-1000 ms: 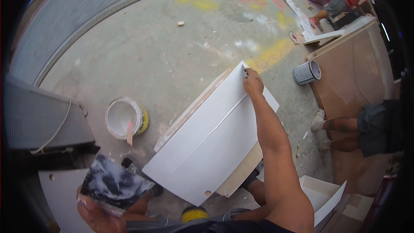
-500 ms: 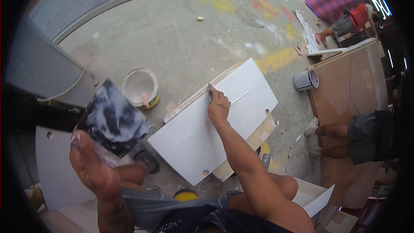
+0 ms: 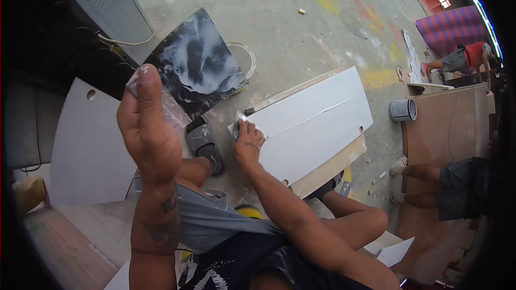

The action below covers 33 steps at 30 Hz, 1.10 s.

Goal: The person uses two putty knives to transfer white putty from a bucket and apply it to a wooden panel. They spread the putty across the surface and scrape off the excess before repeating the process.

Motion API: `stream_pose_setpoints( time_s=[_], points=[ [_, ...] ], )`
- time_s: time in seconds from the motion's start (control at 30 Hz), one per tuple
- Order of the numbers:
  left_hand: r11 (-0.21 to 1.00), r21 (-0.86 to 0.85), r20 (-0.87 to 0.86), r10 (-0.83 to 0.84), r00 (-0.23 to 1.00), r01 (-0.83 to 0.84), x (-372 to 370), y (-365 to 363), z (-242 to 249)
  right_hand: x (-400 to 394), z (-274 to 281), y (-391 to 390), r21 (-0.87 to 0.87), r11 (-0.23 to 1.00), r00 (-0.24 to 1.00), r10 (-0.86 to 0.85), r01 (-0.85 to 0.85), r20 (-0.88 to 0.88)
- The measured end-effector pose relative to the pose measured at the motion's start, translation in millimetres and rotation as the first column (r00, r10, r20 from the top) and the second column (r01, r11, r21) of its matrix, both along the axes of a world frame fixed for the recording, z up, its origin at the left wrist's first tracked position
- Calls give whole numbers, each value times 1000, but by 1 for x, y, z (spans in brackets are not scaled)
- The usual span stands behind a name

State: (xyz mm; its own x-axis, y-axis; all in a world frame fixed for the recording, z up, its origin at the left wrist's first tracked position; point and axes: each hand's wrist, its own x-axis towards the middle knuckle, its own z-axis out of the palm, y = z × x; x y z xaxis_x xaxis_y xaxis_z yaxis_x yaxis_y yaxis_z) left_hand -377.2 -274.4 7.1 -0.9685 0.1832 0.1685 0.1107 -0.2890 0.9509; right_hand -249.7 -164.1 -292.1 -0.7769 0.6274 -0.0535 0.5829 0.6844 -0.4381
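Observation:
My left hand [image 3: 150,129] is closed on the near edge of a dark square board [image 3: 174,56] smeared with white putty. My right hand [image 3: 249,145] grips a putty knife [image 3: 236,129], partly hidden by the fingers and blurred, at the left end of a white panel [image 3: 322,134]. White paste shows around the blade. A raised line of white putty [image 3: 312,118] runs lengthwise across the panel, which has round holes near its front corners.
A bucket rim [image 3: 250,56] shows behind the board. Another white panel [image 3: 91,150] leans at left, near a grey metal cabinet [image 3: 102,0]. At right, a can [image 3: 402,110] lies by a large brown board [image 3: 441,129]. One person stands there; another bends farther back.
My right hand has moved left along the panel with the putty knife, to its left end. The putty line looks thicker. The view has shifted, and the dark board now covers much of the bucket.

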Motion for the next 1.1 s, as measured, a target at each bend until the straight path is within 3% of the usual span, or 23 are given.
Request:
stream_pose_setpoints(
  time_s=[0.1,0.2,0.3,0.37,0.43,0.5,0.53,0.67,0.7,0.73,0.77,0.83,0.87,0.9,1.03,1.07,1.1],
  points=[
    [1000,7,5,14,1000,-14,0,0,1,7,-3,-33,-10,998,997,58,-59,-60],
    [1000,-2,-4,3,1000,-3,-2,3,-1,19,32,-44,-49,970,963,243,-238,117],
    [1000,-15,5,-9,1000,9,1,9,6,38,78,-17,-357,863,879,439,-356,185],
    [997,-83,20,14,1000,-12,6,11,6,57,82,29,-325,874,919,393,-360,39],
    [991,-126,13,37,999,-35,7,11,-1,77,77,98,-407,880,968,200,-245,-151],
    [997,-73,9,-29,1000,30,5,11,-13,96,68,185,-249,955,976,122,-165,-180],
    [989,118,40,-98,994,93,7,13,-14,104,68,229,-223,973,988,33,-67,-149],
    [999,-18,9,39,999,-39,19,28,-17,137,72,380,70,977,976,-191,199,-104],
    [978,-184,-140,76,987,-102,20,28,-24,145,68,413,156,971,983,-169,179,-74],
    [923,-326,-290,108,951,-205,21,28,-31,147,64,436,108,932,938,-339,345,-70],
    [773,-514,-532,52,845,-371,22,30,-33,154,55,462,175,930,946,-313,323,-81],
    [801,-507,-494,33,869,-319,19,43,-31,152,51,492,188,892,911,-409,411,-50],
    [954,-282,-207,46,977,-105,17,50,-26,151,45,502,183,894,912,-410,408,-31],
    [999,28,87,-42,995,39,16,57,-22,149,42,509,179,896,912,-410,406,-15],
    [996,83,217,1,976,-20,26,86,-17,134,32,522,206,864,865,-488,459,117],
    [978,46,104,-208,973,204,19,84,-13,132,31,522,191,866,863,-489,462,130],
    [975,21,90,-223,971,222,15,80,-17,129,32,523,177,868,860,-489,463,146]
  ],
)
